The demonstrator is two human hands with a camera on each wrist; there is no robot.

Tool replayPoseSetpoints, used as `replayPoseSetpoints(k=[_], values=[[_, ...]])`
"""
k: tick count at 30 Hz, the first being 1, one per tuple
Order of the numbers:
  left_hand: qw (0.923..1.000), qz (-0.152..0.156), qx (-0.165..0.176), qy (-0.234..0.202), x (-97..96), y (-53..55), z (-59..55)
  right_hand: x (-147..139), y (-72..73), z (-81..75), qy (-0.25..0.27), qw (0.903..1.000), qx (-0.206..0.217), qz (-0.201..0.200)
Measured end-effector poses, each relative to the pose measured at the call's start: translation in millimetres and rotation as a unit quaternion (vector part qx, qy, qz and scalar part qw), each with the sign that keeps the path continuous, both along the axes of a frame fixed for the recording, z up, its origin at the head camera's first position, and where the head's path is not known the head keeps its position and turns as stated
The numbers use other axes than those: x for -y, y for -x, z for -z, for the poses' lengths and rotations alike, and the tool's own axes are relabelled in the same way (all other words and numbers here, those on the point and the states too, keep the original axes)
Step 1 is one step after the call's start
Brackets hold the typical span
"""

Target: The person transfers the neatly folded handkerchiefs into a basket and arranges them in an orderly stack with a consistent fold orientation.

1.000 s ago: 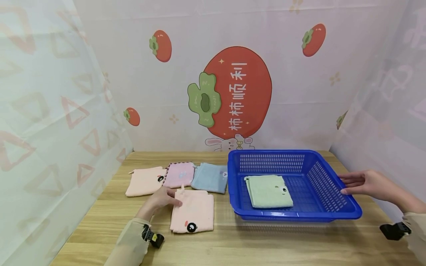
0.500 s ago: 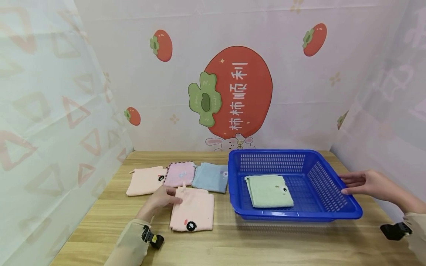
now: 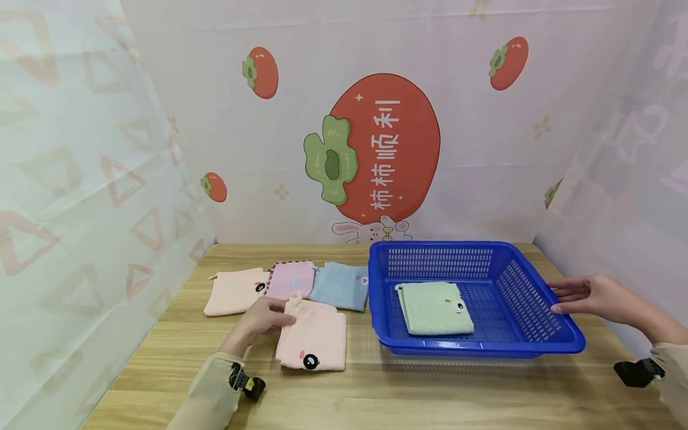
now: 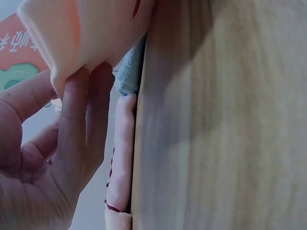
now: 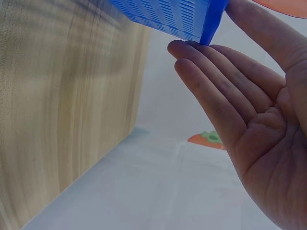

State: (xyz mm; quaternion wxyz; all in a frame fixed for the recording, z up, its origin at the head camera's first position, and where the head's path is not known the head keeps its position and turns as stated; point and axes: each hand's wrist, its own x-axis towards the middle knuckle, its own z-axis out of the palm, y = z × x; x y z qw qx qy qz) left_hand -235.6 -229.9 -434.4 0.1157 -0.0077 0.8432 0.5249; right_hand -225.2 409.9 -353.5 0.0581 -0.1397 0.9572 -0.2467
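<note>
My left hand pinches the left side of a folded peach square towel with a black eye patch. In the left wrist view, thumb and fingers grip the cloth's corner, which is raised off the table. My right hand holds the right rim of a blue plastic basket, thumb on the rim and fingers fairly straight on its outer side. A folded pale green towel lies inside the basket. Behind my left hand lie another peach towel, a lilac towel and a light blue towel.
The wooden table runs up to a printed cloth backdrop, with cloth walls also at left and right. The basket's left side stands close beside the light blue towel.
The peach towel in my left hand has risen slightly, its front edge shifting away from me. My right hand and the basket have stayed in place.
</note>
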Motion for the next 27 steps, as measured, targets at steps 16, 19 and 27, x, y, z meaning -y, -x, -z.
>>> replayPoseSetpoints(k=[16, 19, 27], values=[[0.999, -0.03, 0.01, -0.031, -4.6, -0.9, -3.9, -1.2, 1.1, 1.4, -0.001, 1.0, 0.001, -0.004], [0.999, -0.027, 0.011, -0.033, -4.5, -0.9, -3.8, -1.3, 1.2, 1.6, 0.0, 1.0, 0.001, -0.003], [0.9987, -0.017, 0.009, -0.047, -3.4, -0.9, -4.5, -1.6, 1.8, 2.2, 0.002, 1.0, -0.002, -0.004]])
